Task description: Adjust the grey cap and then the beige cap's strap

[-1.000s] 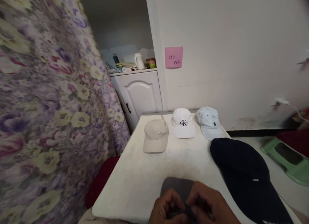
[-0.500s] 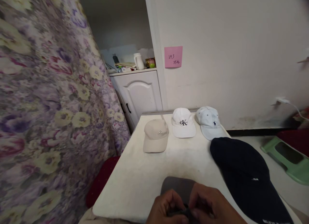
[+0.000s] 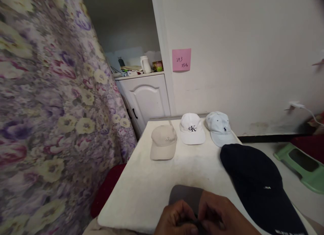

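Both hands meet at the bottom edge of the view over a dark grey cap [image 3: 186,195] lying on the white table [image 3: 152,187]. My left hand [image 3: 174,218] and my right hand [image 3: 220,216] pinch a dark strap of that cap between their fingertips. Only the grey cap's brim shows beyond my fingers. A large navy cap [image 3: 255,184] lies just to the right of my right hand.
Three caps line the table's far edge: beige [image 3: 163,142], white with a black logo [image 3: 192,128], pale blue [image 3: 219,127]. A floral curtain [image 3: 50,110] hangs at left. A white cabinet [image 3: 145,96], a pink note [image 3: 181,59] on the wall, and a green stool [image 3: 300,165] at right.
My hands have slid slightly lower in the view while still pinching the strap. The caps have not moved.
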Demonstrator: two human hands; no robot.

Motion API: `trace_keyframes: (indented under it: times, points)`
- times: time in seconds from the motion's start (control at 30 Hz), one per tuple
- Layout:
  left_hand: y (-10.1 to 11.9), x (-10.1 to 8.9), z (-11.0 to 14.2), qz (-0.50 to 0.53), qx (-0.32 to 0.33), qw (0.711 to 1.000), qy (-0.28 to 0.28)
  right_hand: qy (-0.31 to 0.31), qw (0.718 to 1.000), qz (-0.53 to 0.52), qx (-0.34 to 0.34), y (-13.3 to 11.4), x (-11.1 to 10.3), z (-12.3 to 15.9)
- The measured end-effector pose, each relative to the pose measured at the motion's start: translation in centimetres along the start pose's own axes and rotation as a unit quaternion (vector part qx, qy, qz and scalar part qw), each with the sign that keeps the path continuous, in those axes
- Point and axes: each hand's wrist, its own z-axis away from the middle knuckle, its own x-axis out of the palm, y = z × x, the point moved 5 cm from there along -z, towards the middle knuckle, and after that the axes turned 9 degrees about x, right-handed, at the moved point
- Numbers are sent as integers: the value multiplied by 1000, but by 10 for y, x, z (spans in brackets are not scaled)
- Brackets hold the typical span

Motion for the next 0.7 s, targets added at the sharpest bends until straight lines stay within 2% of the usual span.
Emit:
trace_keyframes:
  times: [0.3, 0.5, 0.7]
  points:
    - [3, 2, 1, -40, 15, 999, -10, -17, 1000, 18, 8, 2, -1, 0]
    - [7, 5, -1, -65, -3, 998, 12, -1, 1000, 16, 15, 2, -1, -1]
    - [5, 7, -2, -51, -13, 999, 1, 9, 1000, 12, 10, 4, -1, 0]
